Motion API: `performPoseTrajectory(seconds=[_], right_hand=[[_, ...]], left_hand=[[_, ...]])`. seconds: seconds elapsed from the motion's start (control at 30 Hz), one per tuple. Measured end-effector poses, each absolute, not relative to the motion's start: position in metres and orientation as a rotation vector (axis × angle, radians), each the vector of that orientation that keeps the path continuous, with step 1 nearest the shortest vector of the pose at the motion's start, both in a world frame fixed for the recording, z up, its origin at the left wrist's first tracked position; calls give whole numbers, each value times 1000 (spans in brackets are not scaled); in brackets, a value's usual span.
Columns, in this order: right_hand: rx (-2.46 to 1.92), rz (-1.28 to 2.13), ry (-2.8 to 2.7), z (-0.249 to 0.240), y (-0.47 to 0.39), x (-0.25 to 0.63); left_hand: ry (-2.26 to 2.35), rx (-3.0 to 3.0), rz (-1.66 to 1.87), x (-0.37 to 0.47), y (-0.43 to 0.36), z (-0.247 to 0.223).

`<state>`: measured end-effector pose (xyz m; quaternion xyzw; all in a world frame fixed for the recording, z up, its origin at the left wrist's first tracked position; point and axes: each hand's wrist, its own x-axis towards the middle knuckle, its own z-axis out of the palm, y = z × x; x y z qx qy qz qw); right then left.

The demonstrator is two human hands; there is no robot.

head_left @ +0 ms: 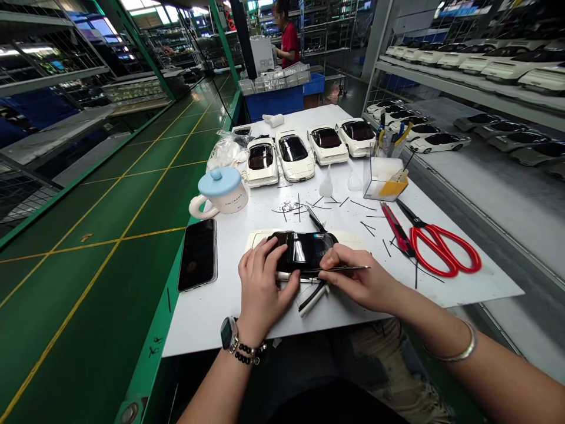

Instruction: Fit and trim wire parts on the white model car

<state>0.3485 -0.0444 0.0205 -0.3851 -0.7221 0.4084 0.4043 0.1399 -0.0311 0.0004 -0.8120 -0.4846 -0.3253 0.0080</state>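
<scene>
A white model car body [304, 247] with a glossy black roof lies sideways on the white work board [463, 282] in front of me. My left hand [263, 282] grips its near left side, fingers curled over the black roof. My right hand [359, 280] pinches thin metal tweezers [348, 269] whose tip lies along the car's near edge. A loose white and black strip [312, 299] lies on the board just below the car, between my hands.
Red scissors [441, 247] and a red knife [396, 227] lie at right, black slivers scattered around. Several white model cars [293, 154] line the back. A blue-lidded mug [220, 194], a phone [198, 254], a clear tool box [383, 176]. A person in red [288, 38] works far off.
</scene>
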Motion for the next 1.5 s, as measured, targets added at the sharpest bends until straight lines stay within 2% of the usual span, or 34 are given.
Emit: performPoseTrajectory(seconds=[1.23, 1.5], right_hand=[[-1040, 1015, -1793, 22, -50, 356], [-830, 881, -1381, 43, -52, 381]], left_hand=[[-1526, -2543, -1001, 141, -31, 1], [-1524, -2540, -1009, 140, -32, 1]])
